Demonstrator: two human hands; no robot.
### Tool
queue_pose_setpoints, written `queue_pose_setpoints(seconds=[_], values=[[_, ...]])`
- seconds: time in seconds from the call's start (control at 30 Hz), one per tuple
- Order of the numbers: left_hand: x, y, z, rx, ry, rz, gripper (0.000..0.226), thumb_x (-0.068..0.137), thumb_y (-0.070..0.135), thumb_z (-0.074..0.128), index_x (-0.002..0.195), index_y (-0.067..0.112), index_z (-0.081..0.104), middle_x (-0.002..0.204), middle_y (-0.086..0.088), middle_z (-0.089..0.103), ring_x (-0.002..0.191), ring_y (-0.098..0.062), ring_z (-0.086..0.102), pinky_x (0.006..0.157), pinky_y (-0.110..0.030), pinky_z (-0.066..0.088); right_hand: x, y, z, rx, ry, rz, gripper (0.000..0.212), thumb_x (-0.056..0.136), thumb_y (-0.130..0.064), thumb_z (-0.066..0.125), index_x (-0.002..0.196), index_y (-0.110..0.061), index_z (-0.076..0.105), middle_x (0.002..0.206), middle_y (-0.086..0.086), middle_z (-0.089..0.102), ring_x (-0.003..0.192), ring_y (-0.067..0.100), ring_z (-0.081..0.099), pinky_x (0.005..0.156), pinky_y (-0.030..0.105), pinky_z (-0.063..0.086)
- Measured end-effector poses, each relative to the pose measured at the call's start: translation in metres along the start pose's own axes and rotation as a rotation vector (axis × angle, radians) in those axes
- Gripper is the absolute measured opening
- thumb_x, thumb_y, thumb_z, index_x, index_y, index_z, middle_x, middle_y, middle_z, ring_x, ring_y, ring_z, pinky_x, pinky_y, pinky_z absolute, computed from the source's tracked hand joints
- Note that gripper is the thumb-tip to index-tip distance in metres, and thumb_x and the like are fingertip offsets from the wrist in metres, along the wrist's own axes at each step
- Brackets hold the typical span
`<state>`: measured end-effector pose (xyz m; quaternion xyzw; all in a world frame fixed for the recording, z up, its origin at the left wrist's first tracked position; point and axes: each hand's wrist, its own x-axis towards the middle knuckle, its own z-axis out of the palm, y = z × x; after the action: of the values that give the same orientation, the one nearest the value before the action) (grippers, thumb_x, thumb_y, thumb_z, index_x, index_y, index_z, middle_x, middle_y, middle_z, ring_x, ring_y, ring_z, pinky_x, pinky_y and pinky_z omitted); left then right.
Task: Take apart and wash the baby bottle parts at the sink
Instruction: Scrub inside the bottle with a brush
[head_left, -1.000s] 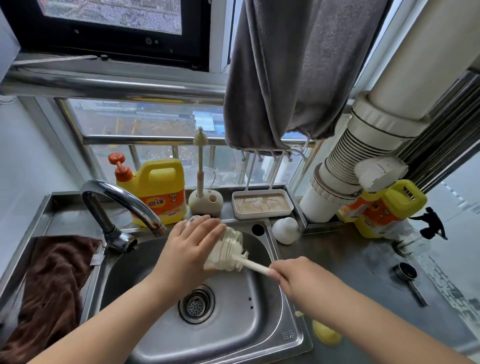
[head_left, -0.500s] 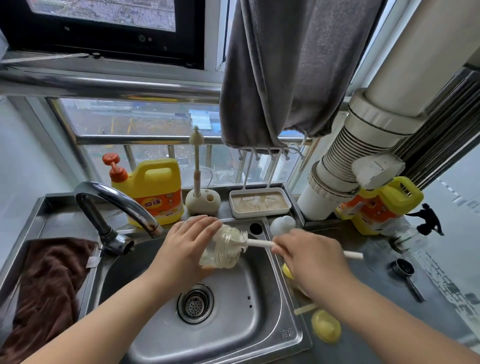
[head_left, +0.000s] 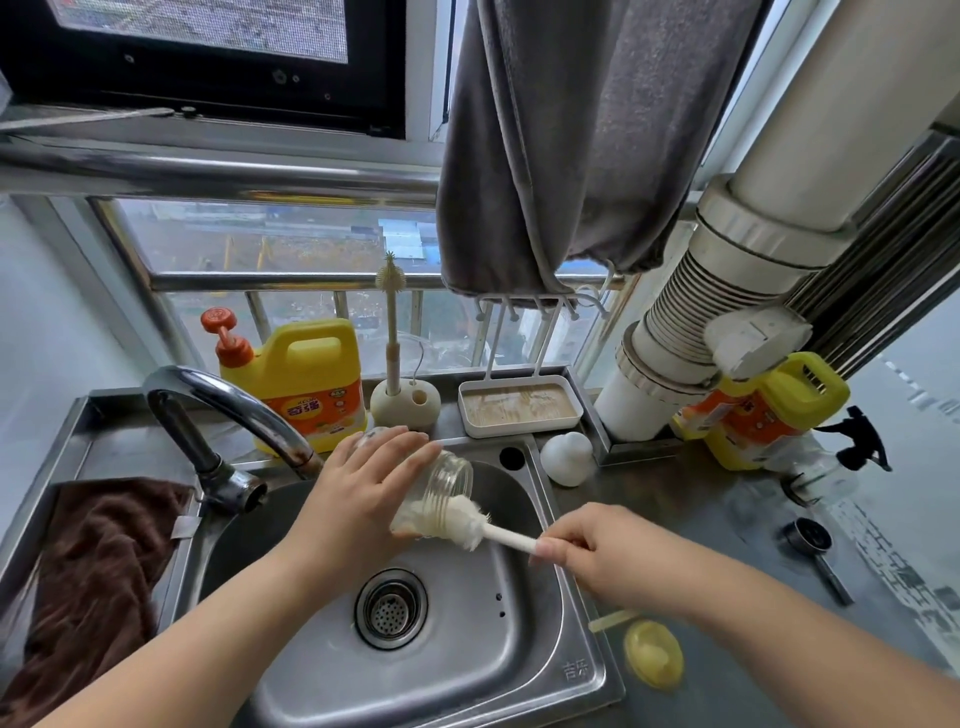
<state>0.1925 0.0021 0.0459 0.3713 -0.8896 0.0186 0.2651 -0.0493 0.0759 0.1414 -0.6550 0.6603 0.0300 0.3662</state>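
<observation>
Clear bottle (head_left: 447, 486) in left hand (head_left: 358, 499)

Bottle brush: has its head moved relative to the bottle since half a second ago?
Yes. The bottle brush head has come out of the bottle mouth, toward the right sink rim; earlier it sat inside the neck.
</observation>
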Motion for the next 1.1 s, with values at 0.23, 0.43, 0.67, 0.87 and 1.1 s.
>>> queue_pose_setpoints(seconds=[0.23,0.43,0.67,0.87,1.1], values=[[0.001,0.001,0.0,-0.166,-0.031,-0.055,0.099,0.043,0.038,0.093,0.128,0.018,0.047,0.119,-0.004,0.063,0.108,-0.023,0.057,0.089,-0.042,0.051,0.01,0.01,-0.007,-0.88,0.83,-0.358,0.023,0.072,-0.006,0.052,0.076,-0.019,0.07,0.056,0.001,0.052,0.046,0.022,0.051,0.041,0.024,0.03],[0.006,0.003,-0.003,-0.083,-0.012,-0.008,0.094,0.045,0.039,0.091,0.127,0.015,0.051,0.119,-0.005,0.063,0.112,-0.022,0.052,0.09,-0.044,0.048,0.008,0.004,0.01,-0.602,0.4,-0.056,0.021,0.099,-0.038,0.041,0.104,-0.028,0.059,0.092,0.003,0.064,0.082,0.028,0.063,0.059,0.029,0.034],[-0.003,0.0,0.0,-0.06,-0.01,-0.033,0.101,0.043,0.034,0.094,0.13,0.021,0.045,0.123,-0.006,0.062,0.119,-0.022,0.046,0.092,-0.049,0.048,0.003,0.005,0.003,0.072,-0.119,0.038,0.032,0.097,-0.046,0.041,0.093,-0.032,0.069,0.057,-0.004,0.038,0.048,0.01,0.035,0.047,0.026,0.029],[-0.002,0.005,0.001,-0.06,-0.003,-0.035,0.098,0.042,0.036,0.094,0.128,0.016,0.05,0.119,-0.008,0.063,0.114,-0.022,0.048,0.089,-0.047,0.05,0.005,-0.002,0.003,-0.312,0.143,-0.011,0.028,0.099,-0.043,0.038,0.101,-0.027,0.061,0.074,-0.007,0.054,0.069,0.015,0.051,0.055,0.028,0.033],[0.001,0.008,0.0,-0.168,0.0,-0.058,0.093,0.042,0.034,0.092,0.125,0.011,0.057,0.118,-0.005,0.063,0.109,-0.018,0.05,0.089,-0.039,0.051,0.01,-0.011,-0.007,-0.732,0.593,-0.224,0.012,0.076,-0.033,0.076,0.082,-0.027,0.067,0.07,0.001,0.063,0.057,0.025,0.062,0.048,0.024,0.023]])
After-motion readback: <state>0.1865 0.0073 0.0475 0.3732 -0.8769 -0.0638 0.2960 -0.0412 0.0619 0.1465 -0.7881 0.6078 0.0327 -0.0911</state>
